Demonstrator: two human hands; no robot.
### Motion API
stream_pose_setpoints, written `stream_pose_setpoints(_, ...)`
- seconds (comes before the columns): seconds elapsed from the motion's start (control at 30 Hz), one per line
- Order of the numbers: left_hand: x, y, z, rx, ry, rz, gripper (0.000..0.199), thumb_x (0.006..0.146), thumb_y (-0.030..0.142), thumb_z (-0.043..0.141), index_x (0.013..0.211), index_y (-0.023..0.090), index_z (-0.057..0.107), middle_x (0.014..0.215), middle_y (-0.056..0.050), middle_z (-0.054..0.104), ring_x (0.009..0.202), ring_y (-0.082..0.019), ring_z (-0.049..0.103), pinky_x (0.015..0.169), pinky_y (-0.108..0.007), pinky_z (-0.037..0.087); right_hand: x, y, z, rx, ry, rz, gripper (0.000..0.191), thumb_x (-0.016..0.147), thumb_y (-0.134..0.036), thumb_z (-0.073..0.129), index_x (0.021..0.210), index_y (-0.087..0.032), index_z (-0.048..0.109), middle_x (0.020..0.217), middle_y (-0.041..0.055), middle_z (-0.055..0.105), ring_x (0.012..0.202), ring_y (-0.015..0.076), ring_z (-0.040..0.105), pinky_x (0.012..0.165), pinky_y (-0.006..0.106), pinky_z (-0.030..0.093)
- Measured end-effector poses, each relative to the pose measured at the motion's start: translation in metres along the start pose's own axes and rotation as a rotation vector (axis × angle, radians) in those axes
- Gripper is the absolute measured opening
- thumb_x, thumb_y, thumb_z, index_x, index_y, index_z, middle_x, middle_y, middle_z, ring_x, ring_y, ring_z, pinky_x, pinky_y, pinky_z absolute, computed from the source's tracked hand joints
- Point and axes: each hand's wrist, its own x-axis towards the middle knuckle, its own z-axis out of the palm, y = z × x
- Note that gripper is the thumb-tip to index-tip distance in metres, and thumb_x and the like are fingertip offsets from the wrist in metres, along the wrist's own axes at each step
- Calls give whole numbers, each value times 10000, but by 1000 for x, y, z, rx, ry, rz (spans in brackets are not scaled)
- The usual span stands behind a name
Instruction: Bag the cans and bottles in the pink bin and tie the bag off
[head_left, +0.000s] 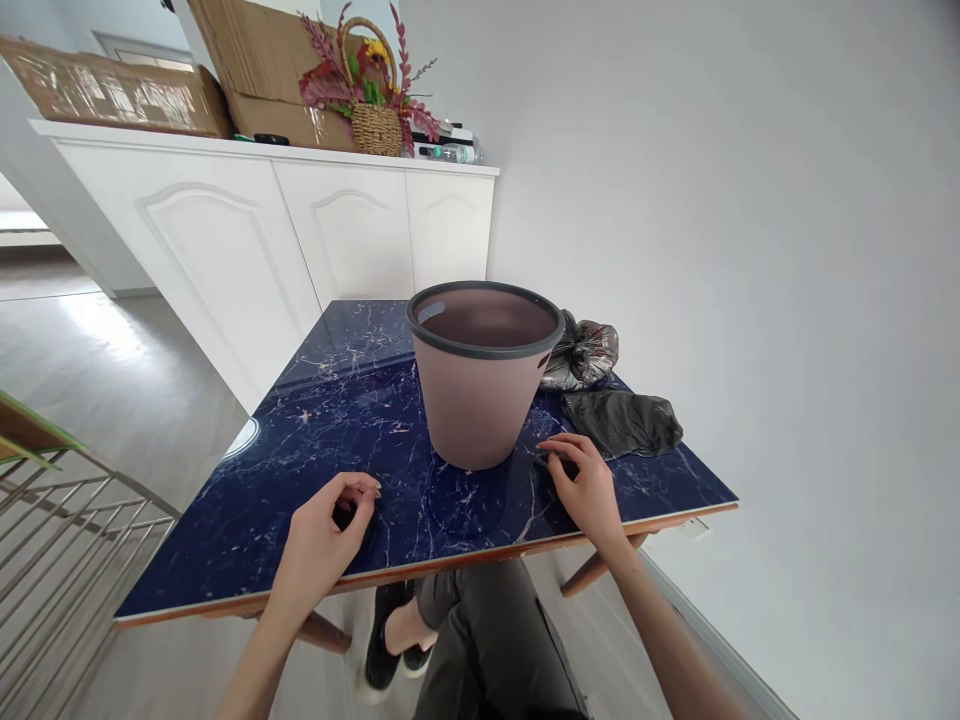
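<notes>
A mauve trash bin (pixel 480 400) with a dark grey rim stands upright on a blue marble-patterned table (pixel 337 400). My left hand (pixel 330 530) rests by the table's front edge, left of the bin, its fingers curled to the thumb with nothing in them. To the bin's right, my right hand (pixel 585 485) lies on the tabletop, fingers bent and slightly apart, holding nothing; neither hand touches the bin. Close beyond my right hand lies a flattened black plastic bag (pixel 626 420). Behind that sits a knotted, filled black plastic bag (pixel 589 350), partly hidden by the bin.
A white cabinet (pixel 345 220) stands behind the table, bearing cardboard boxes (pixel 127 90), a wicker flower basket (pixel 377 130) and a plastic bottle (pixel 454 153). A white wall (pixel 712 250) borders the right side. At lower left is a metal rack (pixel 67 560).
</notes>
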Motion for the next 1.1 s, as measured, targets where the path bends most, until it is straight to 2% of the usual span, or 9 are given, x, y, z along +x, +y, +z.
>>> stream_pose_setpoints(0.13, 0, 1, 0, -8, -18, 4, 338, 960, 521, 583, 1007, 226, 741, 858, -54, 767, 720, -200, 660, 568, -257, 465, 0, 25, -17, -187, 85, -81, 280, 997, -327, 545, 1181, -231, 733, 1234, 144, 682, 1203, 317, 642, 1065, 514, 511)
stream_pose_setpoints(0.27, 1, -2, 0, 2, -8, 14, 329, 966, 511, 582, 999, 226, 743, 876, -56, 773, 725, -199, 669, 568, -256, 473, 2, 56, -34, -368, 168, -59, 368, 979, -379, 557, 1287, -203, 653, 1299, 185, 658, 1253, 367, 597, 1071, 565, 480)
stream_pose_setpoints(0.4, 1, -6, 1, 6, -13, 22, 320, 961, 516, 594, 989, 234, 744, 899, -50, 781, 764, -203, 706, 604, -259, 512, 3, 72, -37, -380, 152, 20, 366, 999, -482, 549, 1191, -208, 699, 1206, 172, 716, 1170, 364, 632, 1033, 535, 494)
stream_pose_setpoints(0.57, 1, -9, 1, 19, 12, 18, 325, 955, 534, 609, 975, 240, 745, 912, -46, 790, 797, -208, 733, 698, -274, 563, 0, 65, -36, -390, 156, 62, 412, 1040, -572, 507, 1037, -238, 749, 1150, 134, 761, 1099, 347, 664, 952, 483, 505)
stream_pose_setpoints(0.8, 3, -13, 2, 44, 22, 27, 330, 946, 543, 623, 986, 239, 747, 938, -47, 798, 799, -204, 739, 704, -266, 572, -1, 49, -42, -303, 186, 192, 606, 1025, -755, 464, 949, -231, 760, 1017, 124, 803, 941, 324, 731, 804, 409, 501)
stream_pose_setpoints(0.97, 3, -13, 1, 52, 6, 7, 343, 934, 552, 630, 991, 236, 750, 939, -53, 797, 793, -203, 740, 599, -237, 540, -3, 49, -46, -151, 237, 312, 616, 959, -796, 563, 968, -220, 779, 929, 114, 823, 841, 302, 763, 777, 379, 522)
stream_pose_setpoints(1.1, 1, -9, 1, 45, 2, -24, 353, 931, 548, 630, 1004, 224, 750, 963, -68, 800, 817, -213, 745, 549, -227, 510, -4, 45, -53, 70, 242, 380, 590, 881, -778, 689, 985, -205, 782, 924, 106, 818, 857, 274, 752, 772, 348, 542)
